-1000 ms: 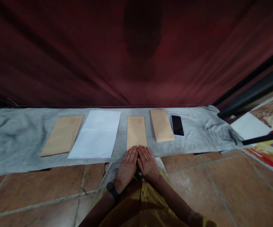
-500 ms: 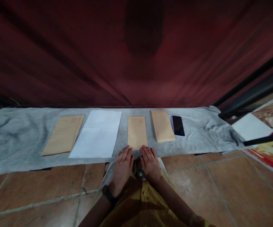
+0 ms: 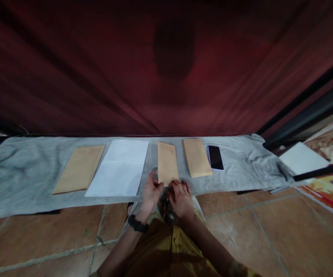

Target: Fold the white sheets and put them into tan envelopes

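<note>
A long grey cloth [image 3: 25,173], soft and rumpled, lies over glossy terracotta tiles [image 3: 270,238], with a dark red curtain [image 3: 97,77] hanging in folds behind it. On the cloth lie flat things in a row: a tan envelope [image 3: 167,163], narrow and matte, at the middle; a creased white sheet [image 3: 119,167] to its left, then a wider left envelope [image 3: 80,168]; to the right a right envelope [image 3: 197,157] and a glassy black phone [image 3: 215,157].

The left hand [image 3: 150,192] – a black band [image 3: 137,224] at its wrist – is half curled, thumb raised, fingertips at the envelope's near left corner. The right hand [image 3: 180,196] has its fingers bent down onto the near edge. Both touch it – whether either actually grips, I can't tell.
</note>
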`<state>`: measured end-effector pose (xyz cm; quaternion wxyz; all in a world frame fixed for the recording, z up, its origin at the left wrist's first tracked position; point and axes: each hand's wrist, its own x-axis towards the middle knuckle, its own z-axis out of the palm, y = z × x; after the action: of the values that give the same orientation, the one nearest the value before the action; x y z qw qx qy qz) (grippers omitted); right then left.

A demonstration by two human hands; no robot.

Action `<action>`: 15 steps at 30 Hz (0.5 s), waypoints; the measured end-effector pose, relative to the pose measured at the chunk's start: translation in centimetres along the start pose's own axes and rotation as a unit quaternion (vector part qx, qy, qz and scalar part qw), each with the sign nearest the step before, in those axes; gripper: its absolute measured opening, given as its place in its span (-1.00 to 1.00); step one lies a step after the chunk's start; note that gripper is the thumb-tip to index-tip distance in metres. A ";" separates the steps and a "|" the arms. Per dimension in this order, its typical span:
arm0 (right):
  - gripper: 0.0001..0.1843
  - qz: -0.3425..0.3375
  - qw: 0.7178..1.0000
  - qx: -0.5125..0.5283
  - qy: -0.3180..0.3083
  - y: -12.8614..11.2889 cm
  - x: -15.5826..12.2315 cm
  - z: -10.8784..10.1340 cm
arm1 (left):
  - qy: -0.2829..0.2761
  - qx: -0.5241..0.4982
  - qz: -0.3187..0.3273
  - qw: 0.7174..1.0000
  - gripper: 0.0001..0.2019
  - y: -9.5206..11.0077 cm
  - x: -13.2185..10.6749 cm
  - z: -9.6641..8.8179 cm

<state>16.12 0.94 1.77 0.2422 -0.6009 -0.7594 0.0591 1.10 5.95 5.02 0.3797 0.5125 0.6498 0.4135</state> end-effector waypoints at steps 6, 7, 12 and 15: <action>-0.68 0.092 0.982 0.162 -0.014 -0.5 2.0 -1.7 | -0.043 -0.039 0.102 0.993 -0.45 4.7 -2.8 0.8; -0.71 0.113 0.965 0.237 -0.005 -0.6 2.4 -1.8 | -0.051 -0.026 0.123 0.991 -0.44 5.2 -3.2 0.7; -0.66 0.275 0.758 0.589 0.057 -1.9 3.2 -1.1 | 0.016 0.069 0.178 0.982 -0.49 4.0 -3.3 -0.3; -0.58 0.343 0.655 0.673 0.034 -2.6 2.8 0.0 | 0.019 0.040 0.103 0.994 -0.46 1.0 -2.9 -0.3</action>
<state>13.38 2.88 3.60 0.5681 -0.4927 -0.2435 0.6125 1.73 3.24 6.29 0.3016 0.5834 0.6170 0.4335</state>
